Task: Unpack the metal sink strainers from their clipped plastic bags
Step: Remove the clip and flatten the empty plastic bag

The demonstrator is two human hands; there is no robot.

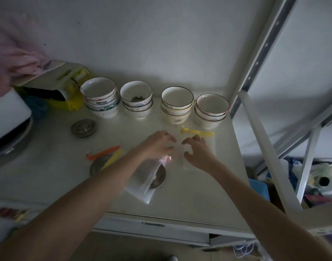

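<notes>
Left hand (158,145) reaching over the pale table (199,194), fingers curled down onto the top edge of a clear plastic bag (142,183), pinching it. Bag blurred, hanging slantwise from that hand toward the near table edge, with a round metal sink strainer (157,178) showing through its lower part. Right hand (198,153) just beside the left hand, fingers spread and bent in a wide claw, holding nothing visible; cannot tell whether the fingertips touch the thin clear plastic lying flat beneath that hand.

Just beyond the right hand, a yellow clip (197,132) flat on the table. To the left of the left hand, an orange clip (103,152) and a second yellow clip (112,160) lying across a bare strainer (97,166). Farther left and back from the left hand, another bare strainer (83,128), well apart from the bag.

Beyond both hands, against the wall, four stacks of bowls (176,104) in a row. Left of the bowls, a yellow box (72,95) and pink cloth (16,59). Right of the right hand, past the table edge, a grey metal shelf frame (259,59).
</notes>
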